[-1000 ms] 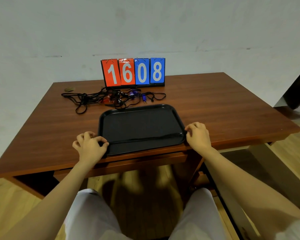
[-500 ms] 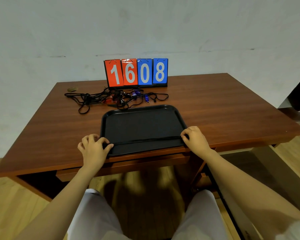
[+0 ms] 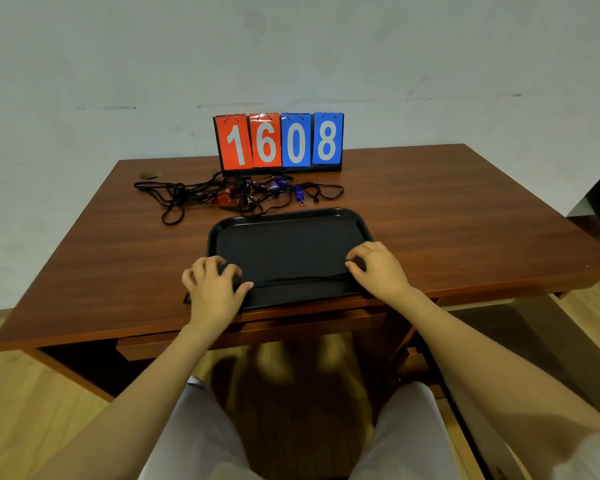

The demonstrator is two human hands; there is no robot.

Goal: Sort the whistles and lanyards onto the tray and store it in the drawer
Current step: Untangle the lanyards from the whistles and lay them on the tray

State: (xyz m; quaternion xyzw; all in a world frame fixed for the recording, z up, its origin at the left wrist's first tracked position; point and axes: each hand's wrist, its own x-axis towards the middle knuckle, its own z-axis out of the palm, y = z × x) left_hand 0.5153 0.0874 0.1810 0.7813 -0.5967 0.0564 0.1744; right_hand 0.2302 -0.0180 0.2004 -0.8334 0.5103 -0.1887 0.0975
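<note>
We've got one lanyard (image 3: 298, 280) stretched flat across the tray (image 3: 288, 216), left hand (image 3: 215, 289) and right hand (image 3: 378, 271) fingers pinching its ends, so next we reach for the tangled pile (image 3: 236, 197) beyond on the desk (image 3: 447, 216).

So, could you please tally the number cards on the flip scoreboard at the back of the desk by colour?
Red flip number cards with white digits: 2
Blue flip number cards with white digits: 2
Total: 4
</note>
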